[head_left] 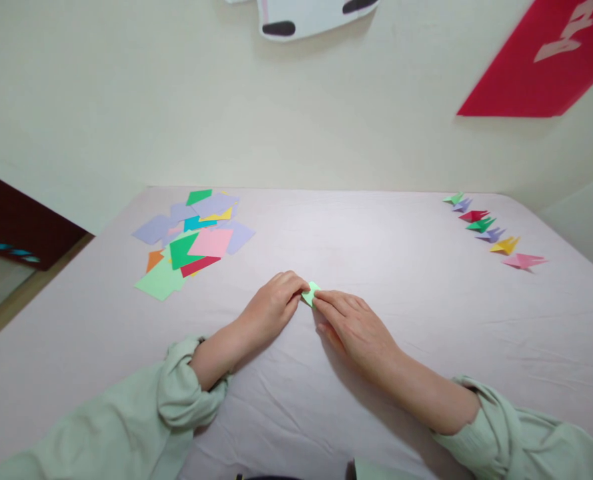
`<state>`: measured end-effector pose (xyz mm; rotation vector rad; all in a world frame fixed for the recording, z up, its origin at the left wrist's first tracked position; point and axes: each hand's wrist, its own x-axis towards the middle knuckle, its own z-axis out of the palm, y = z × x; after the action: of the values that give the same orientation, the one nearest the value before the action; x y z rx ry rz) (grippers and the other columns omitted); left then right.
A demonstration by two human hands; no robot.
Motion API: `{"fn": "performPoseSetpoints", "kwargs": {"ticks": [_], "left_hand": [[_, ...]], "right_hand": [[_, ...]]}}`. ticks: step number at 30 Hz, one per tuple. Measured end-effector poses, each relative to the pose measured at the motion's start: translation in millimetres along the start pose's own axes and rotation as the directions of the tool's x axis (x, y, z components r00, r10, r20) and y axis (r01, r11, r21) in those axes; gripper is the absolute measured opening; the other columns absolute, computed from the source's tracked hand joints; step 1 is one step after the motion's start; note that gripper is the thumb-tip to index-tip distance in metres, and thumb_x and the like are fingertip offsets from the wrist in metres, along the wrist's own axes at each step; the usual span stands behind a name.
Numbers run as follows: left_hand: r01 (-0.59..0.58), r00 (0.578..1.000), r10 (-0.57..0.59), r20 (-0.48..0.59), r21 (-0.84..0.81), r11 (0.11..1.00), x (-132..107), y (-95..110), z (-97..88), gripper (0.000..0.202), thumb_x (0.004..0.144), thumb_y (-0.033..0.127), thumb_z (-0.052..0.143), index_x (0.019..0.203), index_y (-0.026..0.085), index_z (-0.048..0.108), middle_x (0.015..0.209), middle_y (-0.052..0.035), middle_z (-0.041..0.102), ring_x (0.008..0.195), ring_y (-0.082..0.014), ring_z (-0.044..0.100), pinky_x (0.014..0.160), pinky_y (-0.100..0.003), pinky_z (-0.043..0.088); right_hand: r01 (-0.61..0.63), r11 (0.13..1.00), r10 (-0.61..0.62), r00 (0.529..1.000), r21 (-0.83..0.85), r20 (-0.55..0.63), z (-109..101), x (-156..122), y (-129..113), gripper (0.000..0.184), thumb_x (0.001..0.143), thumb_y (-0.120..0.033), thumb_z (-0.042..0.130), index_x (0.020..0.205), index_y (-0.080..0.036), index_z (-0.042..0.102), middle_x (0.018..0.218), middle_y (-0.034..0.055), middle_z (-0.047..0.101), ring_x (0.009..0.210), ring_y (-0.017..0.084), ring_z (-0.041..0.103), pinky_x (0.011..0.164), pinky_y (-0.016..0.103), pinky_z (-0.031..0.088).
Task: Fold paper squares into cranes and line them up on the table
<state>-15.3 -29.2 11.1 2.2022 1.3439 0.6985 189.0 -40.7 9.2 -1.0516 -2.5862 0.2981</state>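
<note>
A small folded piece of light green paper (pixel 311 293) lies on the cloth-covered table between my two hands. At its left edge, my left hand (pixel 278 299) is closed, with thumb and fingertips pinching the paper. My right hand (pixel 351 325) presses its fingertips on the paper's right side, fingers held together. Part of the paper is hidden under the fingers, so its full shape cannot be made out.
A loose pile of coloured paper sheets (pixel 159 280) spreads over the table's left side. Several small folded paper figures (pixel 525 261) stand in a slanting row at the right. A wall (pixel 326 133) rises behind the table (pixel 426 293), with a red hanging (pixel 526 73) on it.
</note>
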Motion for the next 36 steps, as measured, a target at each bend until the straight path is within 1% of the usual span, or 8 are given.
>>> {"fn": "performPoseSetpoints", "kwargs": {"ticks": [3,8,12,16,19,23,29,36], "left_hand": [[-0.045,0.999,0.046,0.022,-0.030,0.999,5.4,-8.2,-1.0,0.014,0.090,0.011,0.050,0.094,0.017,0.062,0.093,-0.0043,0.062,0.092,-0.0172,0.056,0.084,-0.030,0.045],[-0.063,0.994,0.075,0.083,-0.135,0.989,12.3,-13.1,-7.2,0.014,0.091,0.014,0.053,0.093,0.017,0.066,0.092,-0.0035,0.062,0.089,-0.0147,0.058,0.082,-0.026,0.045],[-0.046,0.988,0.074,0.137,-0.196,0.979,17.2,-16.2,-11.5,0.015,0.091,0.018,0.053,0.090,0.017,0.069,0.089,-0.0030,0.061,0.084,-0.0133,0.058,0.078,-0.024,0.045],[-0.004,0.985,0.041,0.167,-0.215,0.977,21.7,-15.9,-11.9,0.013,0.088,0.018,0.055,0.085,0.017,0.068,0.085,-0.0011,0.060,0.076,-0.0115,0.056,0.069,-0.022,0.042],[0.041,0.986,-0.009,0.169,-0.190,0.981,23.7,-9.8,-12.2,0.011,0.085,0.015,0.055,0.080,0.016,0.065,0.082,-0.0001,0.059,0.071,-0.0108,0.053,0.064,-0.022,0.039],[0.085,0.984,-0.066,0.166,-0.112,0.990,24.9,-1.1,-12.2,0.010,0.080,0.012,0.053,0.074,0.016,0.061,0.077,-0.0003,0.058,0.068,-0.0116,0.050,0.061,-0.023,0.038],[0.063,0.991,-0.063,0.115,0.008,0.998,24.7,1.6,-7.2,0.010,0.081,0.014,0.051,0.073,0.018,0.056,0.078,-0.0015,0.057,0.069,-0.0136,0.050,0.062,-0.025,0.038],[0.074,0.991,-0.085,0.102,0.106,0.992,24.0,2.5,-4.8,0.009,0.084,0.017,0.050,0.078,0.018,0.057,0.081,-0.0025,0.060,0.071,-0.0152,0.052,0.063,-0.027,0.039]], "right_hand": [[0.009,1.000,-0.009,1.000,0.004,-0.015,-0.6,0.2,0.2,0.034,0.090,-0.010,0.054,0.123,-0.013,0.059,0.125,0.0111,0.064,0.113,0.026,0.059,0.094,0.044,0.050],[0.022,1.000,-0.022,1.000,-0.004,-0.009,-0.4,-1.7,-0.8,0.032,0.091,-0.011,0.053,0.123,-0.014,0.059,0.127,0.0123,0.063,0.114,0.027,0.058,0.095,0.045,0.050],[0.024,1.000,-0.024,1.000,-0.003,-0.001,-0.8,-2.5,-0.4,0.031,0.091,-0.011,0.053,0.122,-0.015,0.060,0.126,0.0116,0.064,0.112,0.026,0.059,0.094,0.044,0.050],[0.037,0.999,-0.038,0.999,0.011,0.002,-1.3,-1.9,0.3,0.028,0.093,-0.012,0.050,0.118,-0.016,0.061,0.121,0.0108,0.066,0.108,0.025,0.061,0.093,0.043,0.049],[0.041,0.999,-0.041,0.999,0.018,-0.001,-1.0,-1.7,0.4,0.027,0.092,-0.012,0.050,0.116,-0.016,0.061,0.119,0.0110,0.067,0.108,0.025,0.061,0.092,0.043,0.049],[0.041,0.999,-0.041,0.999,0.013,0.000,-1.4,-1.4,-0.3,0.025,0.092,-0.012,0.050,0.113,-0.016,0.062,0.118,0.0113,0.067,0.107,0.024,0.061,0.091,0.043,0.049],[0.052,0.998,-0.052,0.999,0.025,0.006,-4.7,-0.4,-2.8,0.023,0.090,-0.009,0.051,0.109,-0.015,0.063,0.115,0.0110,0.068,0.105,0.024,0.062,0.092,0.043,0.050],[0.052,0.998,-0.052,0.999,0.034,0.002,-5.5,-0.4,-3.5,0.020,0.091,-0.011,0.053,0.107,-0.016,0.063,0.114,0.0104,0.068,0.105,0.023,0.062,0.091,0.042,0.049]]}}
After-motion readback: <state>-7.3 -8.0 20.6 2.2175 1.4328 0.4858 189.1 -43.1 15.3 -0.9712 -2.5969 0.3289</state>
